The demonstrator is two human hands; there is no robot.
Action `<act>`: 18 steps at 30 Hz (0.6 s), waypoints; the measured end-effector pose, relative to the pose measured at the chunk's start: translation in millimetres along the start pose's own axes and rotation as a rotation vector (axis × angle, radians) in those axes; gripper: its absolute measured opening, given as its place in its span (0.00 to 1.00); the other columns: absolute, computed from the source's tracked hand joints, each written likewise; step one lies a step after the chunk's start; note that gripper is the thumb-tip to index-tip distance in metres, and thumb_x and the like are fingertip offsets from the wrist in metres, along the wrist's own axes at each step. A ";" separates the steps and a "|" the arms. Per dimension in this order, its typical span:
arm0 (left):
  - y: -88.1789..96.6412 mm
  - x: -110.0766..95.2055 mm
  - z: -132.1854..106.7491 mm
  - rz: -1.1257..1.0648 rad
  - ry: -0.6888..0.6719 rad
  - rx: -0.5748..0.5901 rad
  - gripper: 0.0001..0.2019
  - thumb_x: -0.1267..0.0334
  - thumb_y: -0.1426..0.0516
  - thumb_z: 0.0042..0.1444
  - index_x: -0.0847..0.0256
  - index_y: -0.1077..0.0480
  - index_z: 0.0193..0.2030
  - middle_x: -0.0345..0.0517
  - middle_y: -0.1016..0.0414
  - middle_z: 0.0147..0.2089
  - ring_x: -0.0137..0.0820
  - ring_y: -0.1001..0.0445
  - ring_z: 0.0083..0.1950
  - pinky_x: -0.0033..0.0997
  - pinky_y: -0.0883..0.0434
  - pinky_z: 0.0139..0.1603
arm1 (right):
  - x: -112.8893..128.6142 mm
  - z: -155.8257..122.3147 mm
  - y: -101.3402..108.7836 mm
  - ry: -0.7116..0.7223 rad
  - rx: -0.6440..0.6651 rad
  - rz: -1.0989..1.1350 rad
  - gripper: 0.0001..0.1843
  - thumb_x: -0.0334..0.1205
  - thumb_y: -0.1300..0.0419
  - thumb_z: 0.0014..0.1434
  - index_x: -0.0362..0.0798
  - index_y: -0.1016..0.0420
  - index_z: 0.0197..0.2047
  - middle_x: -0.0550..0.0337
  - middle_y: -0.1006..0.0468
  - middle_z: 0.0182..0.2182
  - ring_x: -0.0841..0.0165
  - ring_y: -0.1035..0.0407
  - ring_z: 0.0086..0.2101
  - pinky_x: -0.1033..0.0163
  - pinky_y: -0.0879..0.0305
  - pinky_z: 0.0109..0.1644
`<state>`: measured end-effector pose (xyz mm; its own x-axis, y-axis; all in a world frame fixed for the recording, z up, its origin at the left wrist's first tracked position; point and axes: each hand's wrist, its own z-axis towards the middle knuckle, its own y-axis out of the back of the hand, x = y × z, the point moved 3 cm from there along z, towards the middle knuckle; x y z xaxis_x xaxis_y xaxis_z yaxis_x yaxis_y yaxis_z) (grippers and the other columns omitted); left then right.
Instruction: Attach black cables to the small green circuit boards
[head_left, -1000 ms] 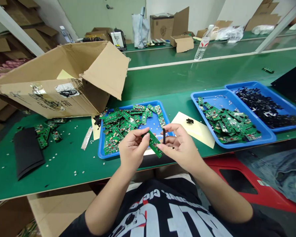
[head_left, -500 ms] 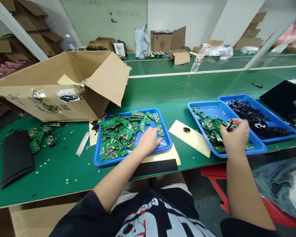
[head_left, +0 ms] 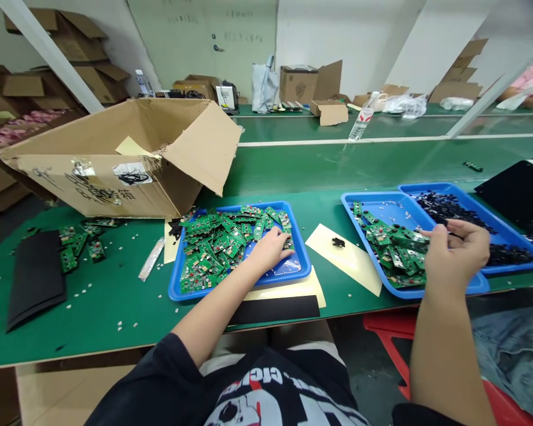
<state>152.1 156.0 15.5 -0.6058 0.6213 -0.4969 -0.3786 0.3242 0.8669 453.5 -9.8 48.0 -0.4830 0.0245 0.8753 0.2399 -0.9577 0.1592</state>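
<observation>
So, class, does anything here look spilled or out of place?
Yes: at left, pale bits lie scattered on the green tabletop, as if spilled, and some circuit boards lie loose beside black sheets, outside the trays.

left tray (head_left: 301, 248): smooth glossy plastic | carton (head_left: 89, 192): matt cardboard | bottle (head_left: 360, 123): clear shiny plastic | folded sheets (head_left: 36, 278): matt

A box (head_left: 89, 204) stands on the counter (head_left: 102, 313), left of and behind a tray (head_left: 302, 265) of circuit boards (head_left: 217, 242); rightward lie paper (head_left: 353, 266), then two more trays (head_left: 393, 208).

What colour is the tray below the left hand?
The tray is plain blue; it shows best in the head view.
</observation>
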 end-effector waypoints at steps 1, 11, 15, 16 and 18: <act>2.5 2.4 -2.3 -0.031 0.005 -0.028 0.16 0.61 0.39 0.53 0.64 0.30 0.47 0.55 0.35 0.52 0.41 0.29 0.52 0.40 0.33 0.56 | -1.1 1.1 -3.2 -0.016 0.006 0.021 0.12 0.42 0.38 0.50 0.55 0.34 0.39 0.54 0.31 0.39 0.60 0.27 0.31 0.51 0.33 0.39; 28.7 -18.4 -11.6 -0.623 -0.024 -0.138 0.20 0.51 0.41 0.51 0.61 0.36 0.44 0.60 0.34 0.59 0.32 0.25 0.38 0.34 0.26 0.36 | -23.2 30.5 -10.3 0.024 0.156 -0.052 0.23 0.38 0.40 0.43 0.49 0.38 0.45 0.57 0.32 0.39 0.69 0.29 0.27 0.56 0.26 0.34; 22.6 -55.6 -3.9 -0.778 -0.169 -0.053 0.17 0.55 0.38 0.48 0.61 0.35 0.42 0.57 0.34 0.58 0.32 0.26 0.42 0.35 0.26 0.43 | -16.8 37.3 -2.2 0.100 0.172 -0.139 0.22 0.35 0.40 0.44 0.48 0.33 0.46 0.49 0.34 0.46 0.67 0.30 0.32 0.54 0.27 0.40; 18.1 -67.9 0.3 -0.744 -0.237 -0.022 0.17 0.55 0.39 0.49 0.60 0.35 0.43 0.55 0.32 0.56 0.32 0.26 0.43 0.36 0.27 0.44 | -15.6 38.3 -1.1 0.114 0.175 -0.149 0.21 0.35 0.41 0.45 0.48 0.33 0.45 0.49 0.34 0.47 0.66 0.30 0.33 0.54 0.28 0.41; 5.0 -96.1 11.5 -0.563 -0.397 0.050 0.20 0.54 0.39 0.50 0.61 0.35 0.48 0.53 0.30 0.51 0.34 0.26 0.44 0.36 0.28 0.46 | -15.0 39.0 -0.3 0.121 0.183 -0.146 0.20 0.35 0.42 0.46 0.48 0.33 0.46 0.49 0.33 0.47 0.66 0.30 0.33 0.55 0.28 0.41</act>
<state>216.4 106.2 68.0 -0.0210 0.5594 -0.8286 -0.5219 0.7008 0.4863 493.5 1.3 52.7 -0.6186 0.1133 0.7775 0.3036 -0.8783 0.3695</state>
